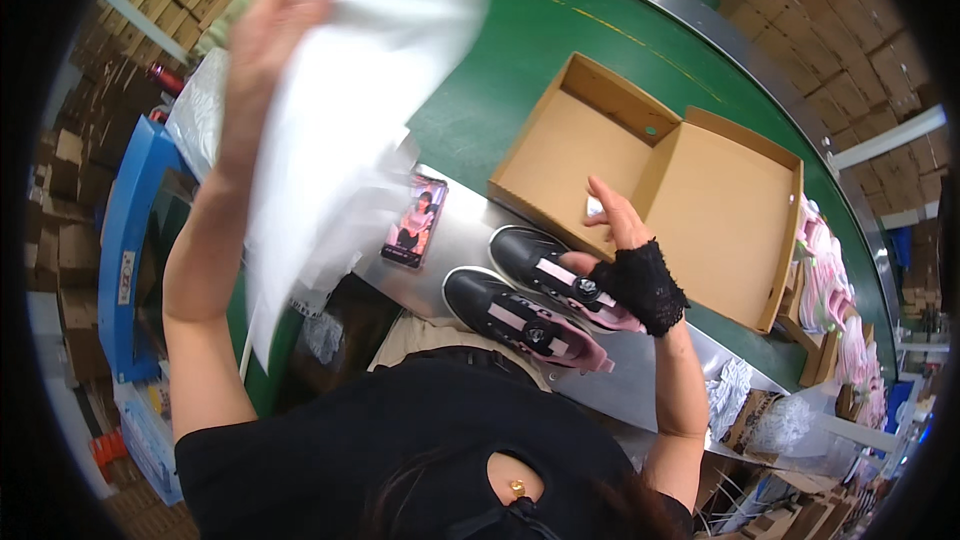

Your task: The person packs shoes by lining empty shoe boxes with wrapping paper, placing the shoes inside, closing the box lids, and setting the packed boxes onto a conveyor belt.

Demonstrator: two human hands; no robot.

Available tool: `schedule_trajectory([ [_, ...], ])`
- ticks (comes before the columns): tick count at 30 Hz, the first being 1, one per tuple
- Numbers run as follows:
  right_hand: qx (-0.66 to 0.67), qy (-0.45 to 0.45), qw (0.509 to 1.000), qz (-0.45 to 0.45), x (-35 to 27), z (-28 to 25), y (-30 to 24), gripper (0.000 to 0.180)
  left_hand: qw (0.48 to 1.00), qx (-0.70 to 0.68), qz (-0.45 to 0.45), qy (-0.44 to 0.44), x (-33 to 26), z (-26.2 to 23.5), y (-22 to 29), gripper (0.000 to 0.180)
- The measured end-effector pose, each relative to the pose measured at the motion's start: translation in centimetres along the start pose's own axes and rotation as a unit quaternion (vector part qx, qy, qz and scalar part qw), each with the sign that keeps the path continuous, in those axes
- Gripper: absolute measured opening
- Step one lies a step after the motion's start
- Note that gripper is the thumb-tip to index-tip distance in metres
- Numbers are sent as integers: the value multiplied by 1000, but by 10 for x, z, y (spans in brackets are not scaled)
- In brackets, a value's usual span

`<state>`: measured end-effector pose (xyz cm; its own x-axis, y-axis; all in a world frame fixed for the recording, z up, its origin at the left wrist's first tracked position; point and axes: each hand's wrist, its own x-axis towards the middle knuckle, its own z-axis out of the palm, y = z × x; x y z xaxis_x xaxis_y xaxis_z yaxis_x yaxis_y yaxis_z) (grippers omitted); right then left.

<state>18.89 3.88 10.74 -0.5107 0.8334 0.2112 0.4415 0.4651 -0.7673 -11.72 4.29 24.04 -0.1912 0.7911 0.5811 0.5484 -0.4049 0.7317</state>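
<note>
My left hand (pixel 278 25), raised at the upper left and blurred by motion, grips a large white sheet of thin wrapping paper (pixel 335 130). The sheet hangs down beside my forearm, its lower edges smeared. A black lace fingerless glove covers my right hand (pixel 628 245), whose fingers are apart above the pair of shoes. Its thumb is close to the far black-and-pink sneaker (pixel 530 252); I cannot tell if they touch. The near sneaker (pixel 490 302) lies alongside, each with a round dial on top. Beyond them an open brown shoebox (pixel 720 210) has its lid folded back.
A phone (pixel 415 222) with a lit screen lies on the metal table edge (pixel 470 202), left of the shoes. The green belt (pixel 470 100) runs behind the box. Pink-and-white shoes (pixel 825 270) are piled at the right. A blue-framed machine (pixel 135 250) stands at the left.
</note>
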Motion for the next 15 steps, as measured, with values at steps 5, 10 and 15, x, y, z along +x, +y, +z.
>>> schedule_trajectory([
  [5, 250, 62, 966, 17, -7, -10, -24, 56, 964, -162, 32, -207, 5, 123, 55, 17],
  [10, 354, 386, 839, 150, -16, -50, 28, 20, 927, -158, 212, -265, -1, 214, 64, 41],
  [15, 407, 626, 655, 116, -65, -122, 73, 21, 859, 89, 351, -361, -29, 212, 7, 63],
])
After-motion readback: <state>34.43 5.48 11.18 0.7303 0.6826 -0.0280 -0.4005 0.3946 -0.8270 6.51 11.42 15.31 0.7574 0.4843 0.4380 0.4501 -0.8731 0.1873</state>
